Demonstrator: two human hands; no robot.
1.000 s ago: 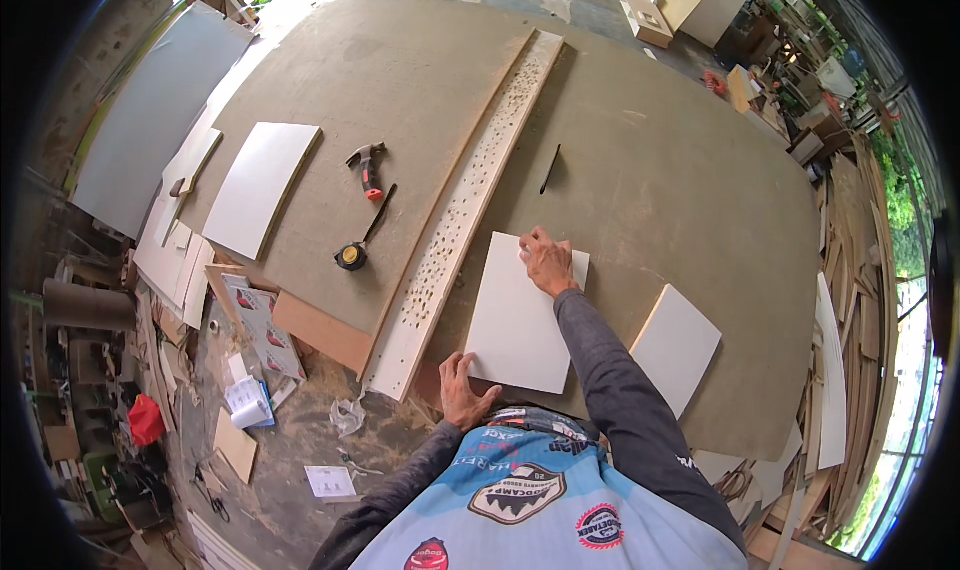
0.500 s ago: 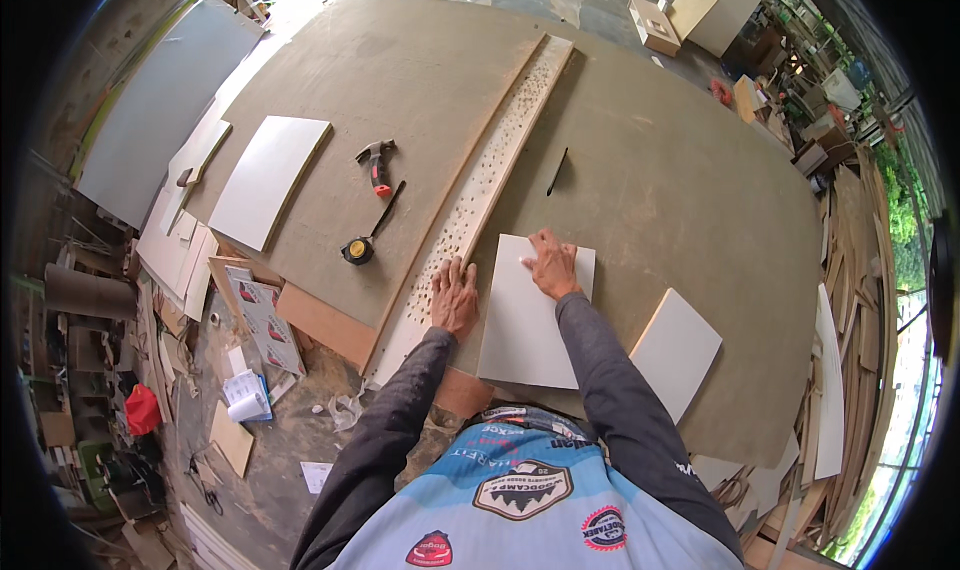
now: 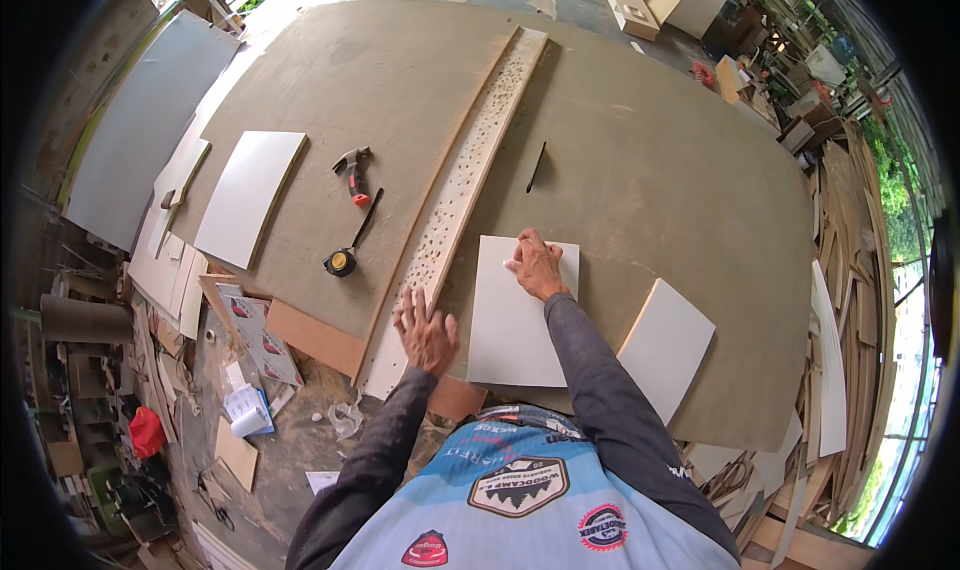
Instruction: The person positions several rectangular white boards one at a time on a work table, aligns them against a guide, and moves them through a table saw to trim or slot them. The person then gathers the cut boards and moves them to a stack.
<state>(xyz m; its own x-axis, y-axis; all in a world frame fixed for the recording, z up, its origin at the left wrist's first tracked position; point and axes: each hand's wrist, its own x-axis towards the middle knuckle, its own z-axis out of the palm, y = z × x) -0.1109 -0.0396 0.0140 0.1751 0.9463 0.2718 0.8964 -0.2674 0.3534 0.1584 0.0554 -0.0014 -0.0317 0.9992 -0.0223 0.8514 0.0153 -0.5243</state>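
Head view, looking down on a large brown board (image 3: pixel 640 170) serving as work surface. Centre of frame: white rectangular panel (image 3: pixel 520 320) lying flat on the board. Right hand (image 3: pixel 538 268) resting on the panel's upper part, fingers loosely curled, something small and pale at the fingertips, too small to tell. Left hand (image 3: pixel 427 330) open, fingers spread, at the lower end of the long perforated strip (image 3: pixel 455 200), just left of the panel. Left of centre: tape measure (image 3: pixel 341 262) and hammer (image 3: pixel 352 173). Above the panel: dark pencil (image 3: pixel 536 167). Lower right: second white panel (image 3: pixel 668 347). Upper left: third white panel (image 3: pixel 250 196).
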